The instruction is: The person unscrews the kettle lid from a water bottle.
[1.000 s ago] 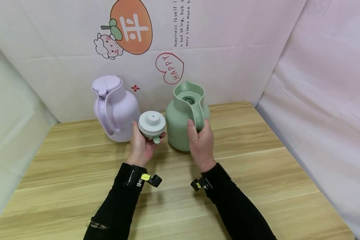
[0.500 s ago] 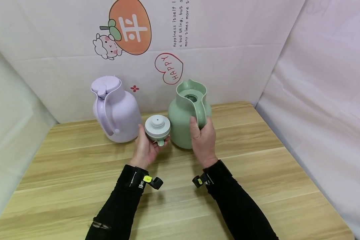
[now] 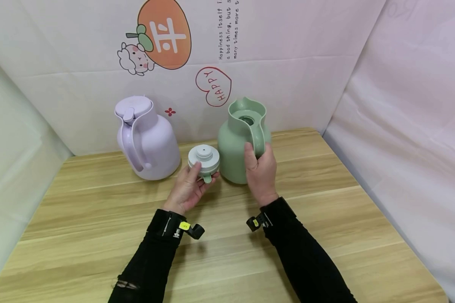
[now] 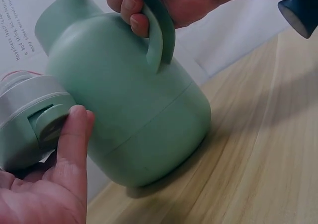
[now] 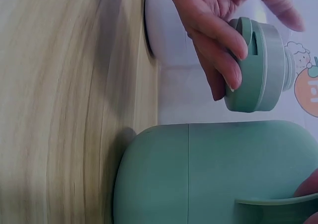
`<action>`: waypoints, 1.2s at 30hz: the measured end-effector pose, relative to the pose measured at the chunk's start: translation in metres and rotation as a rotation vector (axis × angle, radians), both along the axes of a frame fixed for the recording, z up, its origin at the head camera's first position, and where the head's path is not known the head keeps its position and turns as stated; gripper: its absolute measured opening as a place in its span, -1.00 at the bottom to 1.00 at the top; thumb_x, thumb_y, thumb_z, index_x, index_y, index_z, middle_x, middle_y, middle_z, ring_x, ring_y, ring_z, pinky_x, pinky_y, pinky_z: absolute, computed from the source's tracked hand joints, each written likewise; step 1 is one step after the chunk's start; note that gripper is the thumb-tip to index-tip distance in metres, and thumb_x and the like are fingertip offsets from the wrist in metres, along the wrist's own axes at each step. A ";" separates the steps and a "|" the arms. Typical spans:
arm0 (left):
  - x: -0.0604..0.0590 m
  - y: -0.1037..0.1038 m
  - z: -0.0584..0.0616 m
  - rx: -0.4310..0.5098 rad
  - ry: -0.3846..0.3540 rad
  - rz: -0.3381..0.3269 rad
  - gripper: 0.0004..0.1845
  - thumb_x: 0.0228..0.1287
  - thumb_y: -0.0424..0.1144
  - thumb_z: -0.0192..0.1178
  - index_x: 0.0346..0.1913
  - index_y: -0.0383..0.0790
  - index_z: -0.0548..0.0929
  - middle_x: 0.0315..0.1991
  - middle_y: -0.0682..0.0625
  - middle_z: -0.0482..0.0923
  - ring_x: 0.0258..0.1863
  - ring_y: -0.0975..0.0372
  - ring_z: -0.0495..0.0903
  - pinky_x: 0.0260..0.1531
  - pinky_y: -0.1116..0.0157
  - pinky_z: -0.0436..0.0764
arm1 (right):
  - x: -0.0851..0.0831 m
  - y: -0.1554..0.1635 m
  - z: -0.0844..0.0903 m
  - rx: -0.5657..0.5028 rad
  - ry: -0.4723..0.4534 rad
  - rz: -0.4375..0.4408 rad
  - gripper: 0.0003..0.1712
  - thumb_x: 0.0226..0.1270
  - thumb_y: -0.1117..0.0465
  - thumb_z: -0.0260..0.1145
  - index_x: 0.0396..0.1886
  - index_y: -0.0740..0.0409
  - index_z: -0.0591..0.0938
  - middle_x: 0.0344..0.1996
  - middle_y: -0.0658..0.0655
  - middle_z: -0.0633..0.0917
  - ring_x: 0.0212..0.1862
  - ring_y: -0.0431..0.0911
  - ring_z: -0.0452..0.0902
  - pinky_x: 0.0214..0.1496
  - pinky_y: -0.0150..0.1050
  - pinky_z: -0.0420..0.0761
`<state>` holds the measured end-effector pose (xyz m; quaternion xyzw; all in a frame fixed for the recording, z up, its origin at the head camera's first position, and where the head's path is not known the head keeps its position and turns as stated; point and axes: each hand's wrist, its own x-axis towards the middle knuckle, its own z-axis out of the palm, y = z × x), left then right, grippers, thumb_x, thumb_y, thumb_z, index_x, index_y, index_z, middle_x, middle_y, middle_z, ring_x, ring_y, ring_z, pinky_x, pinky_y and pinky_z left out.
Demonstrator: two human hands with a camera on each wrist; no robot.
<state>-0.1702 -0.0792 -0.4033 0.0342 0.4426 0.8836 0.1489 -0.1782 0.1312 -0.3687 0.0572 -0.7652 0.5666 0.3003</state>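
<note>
Right now my left hand [image 3: 187,187] pinches the lid [image 3: 203,160] off the counter [image 3: 98,235], domed top up, its small tab pointing back at me. My right hand [image 3: 260,172] is curled round the handle of the green jug [image 3: 236,147], which stands upright on the counter just right of the lid, nearly touching it. The jug's mouth is open, above and to the right of the lid, spout facing away. Farther back left stands a lilac jug [image 3: 148,136], closed.

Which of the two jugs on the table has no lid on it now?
The green jug, gripped at its handle by the right hand, stands open. Its lid is in the left hand. The purple jug is closed.
</note>
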 end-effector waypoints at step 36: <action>-0.023 0.018 -0.019 -0.110 -0.131 0.115 -0.28 0.41 -0.69 0.03 0.58 -0.32 0.16 0.42 -0.30 0.35 0.37 -0.08 0.51 0.17 0.37 0.64 | -0.042 0.024 0.003 0.012 -0.017 -0.033 -0.38 0.58 -0.16 0.14 0.09 0.39 0.52 -0.08 0.32 0.69 -0.01 0.08 0.61 0.09 0.06 0.59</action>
